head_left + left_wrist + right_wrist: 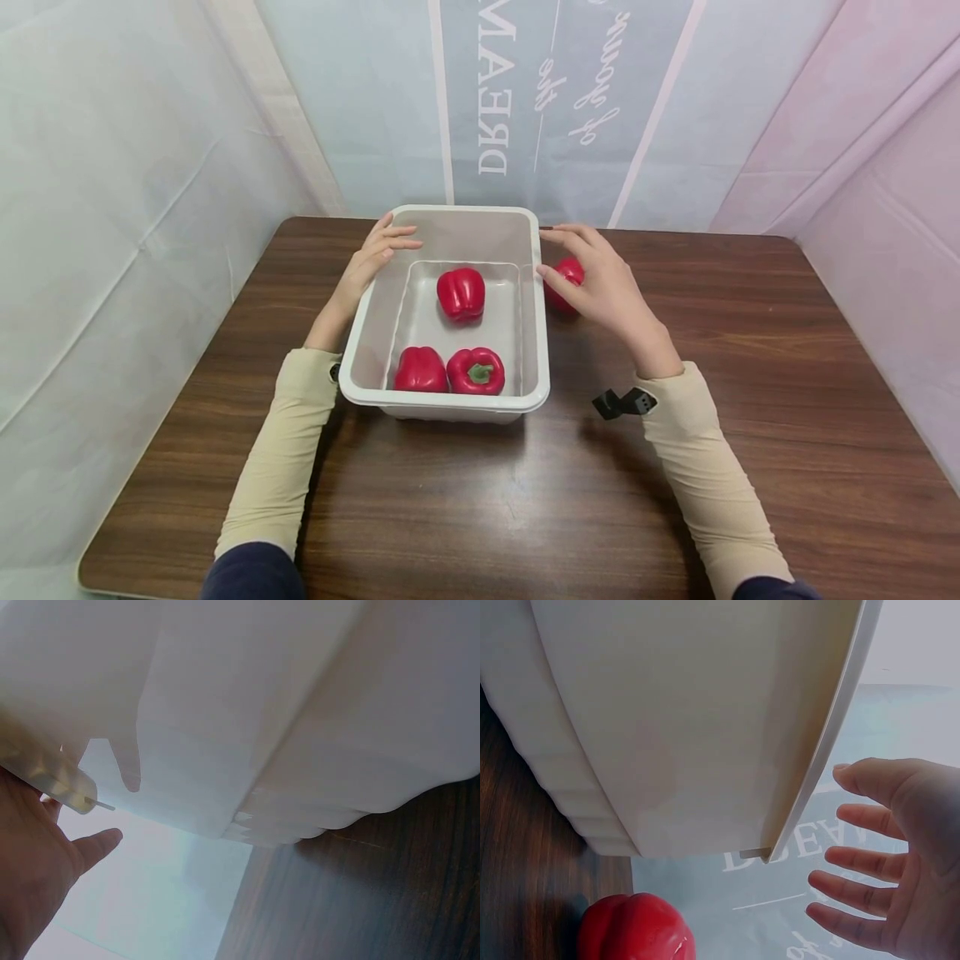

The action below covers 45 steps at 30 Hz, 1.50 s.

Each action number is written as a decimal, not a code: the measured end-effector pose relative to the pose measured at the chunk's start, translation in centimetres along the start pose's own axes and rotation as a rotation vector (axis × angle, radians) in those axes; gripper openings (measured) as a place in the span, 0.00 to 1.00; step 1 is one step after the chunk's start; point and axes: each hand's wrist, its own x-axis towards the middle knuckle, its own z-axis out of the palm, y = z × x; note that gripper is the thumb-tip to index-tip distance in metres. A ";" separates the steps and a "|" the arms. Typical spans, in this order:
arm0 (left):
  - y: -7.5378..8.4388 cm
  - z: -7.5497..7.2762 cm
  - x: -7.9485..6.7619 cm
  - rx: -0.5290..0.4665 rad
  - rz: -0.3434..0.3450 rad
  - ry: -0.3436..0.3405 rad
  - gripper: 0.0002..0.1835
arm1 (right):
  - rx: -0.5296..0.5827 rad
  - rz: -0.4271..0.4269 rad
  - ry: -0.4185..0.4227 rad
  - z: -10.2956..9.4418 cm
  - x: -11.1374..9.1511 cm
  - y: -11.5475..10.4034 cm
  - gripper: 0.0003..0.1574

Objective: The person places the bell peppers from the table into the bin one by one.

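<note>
A light grey plastic bin [442, 402] stands on the table with three red bell peppers inside. One bell pepper [461, 293] lies towards the back; another bell pepper [421, 370] and a stem-up bell pepper [476, 371] sit side by side at the front. My left hand [367, 267] is at the bin's left rim, its extended fingers reaching over the edge. Beside the right rim, my right hand [603, 283] has loosely spread fingers and holds nothing, fingertips right at the edge. A fourth bell pepper [637, 930] is outside the bin, partly hidden under that hand in the head view.
The brown wood-grain table [465, 508] reaches back to a pale blue cloth backdrop [382, 108] with printed lettering. White cloth hangs on both sides. A small black strap device [624, 403] sticks out from the right sleeve cuff.
</note>
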 end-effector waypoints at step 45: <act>0.3 0.1 -0.1 0.002 -0.020 -0.002 0.20 | -0.024 0.046 0.000 0.4 0.2 1.5 0.32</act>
